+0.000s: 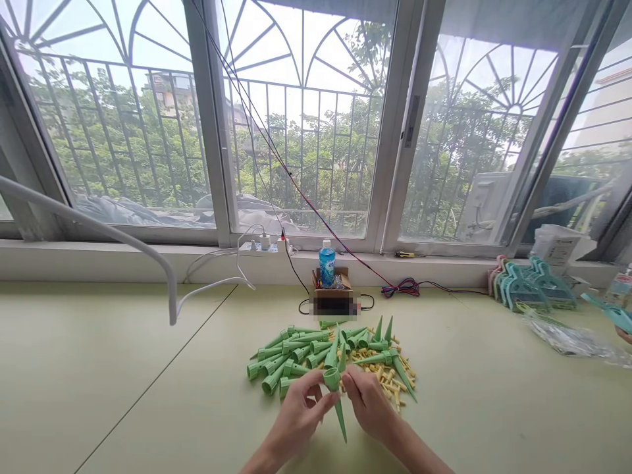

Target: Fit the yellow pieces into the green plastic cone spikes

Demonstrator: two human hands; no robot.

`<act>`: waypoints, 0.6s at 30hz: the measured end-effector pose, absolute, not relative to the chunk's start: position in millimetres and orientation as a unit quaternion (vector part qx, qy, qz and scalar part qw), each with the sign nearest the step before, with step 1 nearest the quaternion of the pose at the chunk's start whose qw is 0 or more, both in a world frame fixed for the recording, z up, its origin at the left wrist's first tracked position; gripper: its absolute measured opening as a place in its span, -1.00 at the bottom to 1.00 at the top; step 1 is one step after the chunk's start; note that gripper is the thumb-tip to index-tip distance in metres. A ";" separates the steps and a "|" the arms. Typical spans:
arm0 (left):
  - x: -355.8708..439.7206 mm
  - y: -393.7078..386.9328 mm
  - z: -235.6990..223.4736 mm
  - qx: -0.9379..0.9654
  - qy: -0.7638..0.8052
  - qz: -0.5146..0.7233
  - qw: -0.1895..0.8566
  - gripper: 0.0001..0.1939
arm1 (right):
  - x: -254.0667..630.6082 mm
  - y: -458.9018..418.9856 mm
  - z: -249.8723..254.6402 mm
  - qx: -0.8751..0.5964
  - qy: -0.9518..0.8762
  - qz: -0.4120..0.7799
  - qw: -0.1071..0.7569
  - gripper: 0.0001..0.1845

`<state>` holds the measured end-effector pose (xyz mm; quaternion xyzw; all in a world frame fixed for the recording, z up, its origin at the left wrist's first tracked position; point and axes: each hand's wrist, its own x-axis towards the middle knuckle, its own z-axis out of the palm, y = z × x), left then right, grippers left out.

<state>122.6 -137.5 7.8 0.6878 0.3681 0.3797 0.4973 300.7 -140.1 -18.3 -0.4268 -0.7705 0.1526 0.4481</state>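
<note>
My left hand (300, 409) is closed on a green plastic plant-watering spike (340, 421), gripping it near its wide, cup-like end. The spike's point hangs down between my hands. On the other side of the cup, my right hand (369, 403) is pinched shut against the spike; whatever sits between its fingertips is hidden. Beyond my hands lies a heap of green spikes (269, 367), most with their open ends toward me. Small yellow plastic pegs (392, 385) are scattered to the right, with a few spikes lying over them.
Behind the heap stands a small cardboard box (338, 293) with a blue bottle (326, 263). Coiled wires (402, 288) lie along the wall. At right are teal hangers (528, 283), plastic bags (567, 336) and another person's hand (625, 334). A white tube (170, 280) reaches in from the left.
</note>
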 end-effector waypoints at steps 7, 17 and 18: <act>122.9 -139.7 11.8 0.701 0.368 0.390 0.470 -0.76 | 300.9 -137.8 -20.9 -0.432 -0.769 0.161 0.444 -0.60; 123.1 -138.4 13.5 0.674 0.355 0.390 0.517 -0.78 | 299.2 -140.8 -16.6 -0.419 -0.763 0.191 0.453 -0.59; 122.9 -137.6 13.0 0.671 0.351 0.392 0.523 -0.77 | 299.2 -141.4 -15.4 -0.417 -0.764 0.194 0.454 -0.59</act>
